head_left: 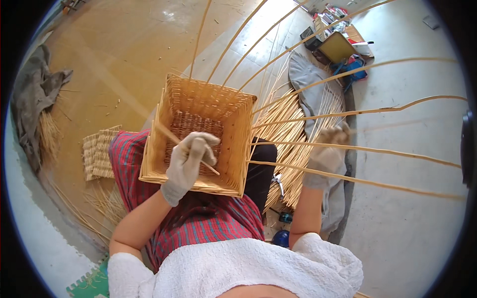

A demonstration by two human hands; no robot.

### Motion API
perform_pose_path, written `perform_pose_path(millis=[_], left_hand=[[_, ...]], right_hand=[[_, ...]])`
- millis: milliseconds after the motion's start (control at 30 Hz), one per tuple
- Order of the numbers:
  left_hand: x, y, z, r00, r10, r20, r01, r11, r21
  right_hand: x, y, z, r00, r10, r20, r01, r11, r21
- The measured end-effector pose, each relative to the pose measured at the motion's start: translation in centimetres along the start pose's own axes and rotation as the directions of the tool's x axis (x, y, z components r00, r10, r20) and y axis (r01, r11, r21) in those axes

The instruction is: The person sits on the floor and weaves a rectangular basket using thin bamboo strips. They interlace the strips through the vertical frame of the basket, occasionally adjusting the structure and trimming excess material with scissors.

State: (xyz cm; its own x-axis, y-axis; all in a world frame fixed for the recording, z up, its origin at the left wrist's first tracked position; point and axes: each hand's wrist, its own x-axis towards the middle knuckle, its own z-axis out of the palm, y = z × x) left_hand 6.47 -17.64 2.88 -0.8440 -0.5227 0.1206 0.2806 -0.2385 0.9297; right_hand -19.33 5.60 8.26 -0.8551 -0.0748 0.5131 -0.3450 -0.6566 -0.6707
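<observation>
A square woven wicker basket (231,146) rests on my lap, tilted, with several long pale rods (380,109) fanning out from its far and right sides. My left hand (189,161), in a light glove, grips a thin cane (213,169) over the basket's opening; the cane's long end is smeared by motion. My right hand (325,154), also gloved, is raised to the right of the basket among the fanned rods, blurred, so I cannot make out what its fingers hold.
A bundle of cut rods (278,114) lies on grey cloth (303,74) to the right. Woven pieces (99,154) and dark cloth (35,94) are at the left. A pile of boxes and items (335,47) stands at the back right. A green mat (89,283) is at lower left.
</observation>
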Motion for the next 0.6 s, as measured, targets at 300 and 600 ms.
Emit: perform_pose_path(millis=[300, 600], left_hand=[[11.3, -2.8, 2.8, 0.992, 0.087, 0.096, -0.109, 0.961, 0.254], [16.9, -6.8, 3.8, 0.988, 0.055, 0.145, -0.1, 0.939, 0.329]], right_hand=[[3.9, 12.1, 4.3, 0.912, 0.22, 0.347, -0.053, 0.901, -0.431], [3.4, 14.9, 3.9, 0.908, 0.311, 0.282, -0.114, 0.83, -0.546]])
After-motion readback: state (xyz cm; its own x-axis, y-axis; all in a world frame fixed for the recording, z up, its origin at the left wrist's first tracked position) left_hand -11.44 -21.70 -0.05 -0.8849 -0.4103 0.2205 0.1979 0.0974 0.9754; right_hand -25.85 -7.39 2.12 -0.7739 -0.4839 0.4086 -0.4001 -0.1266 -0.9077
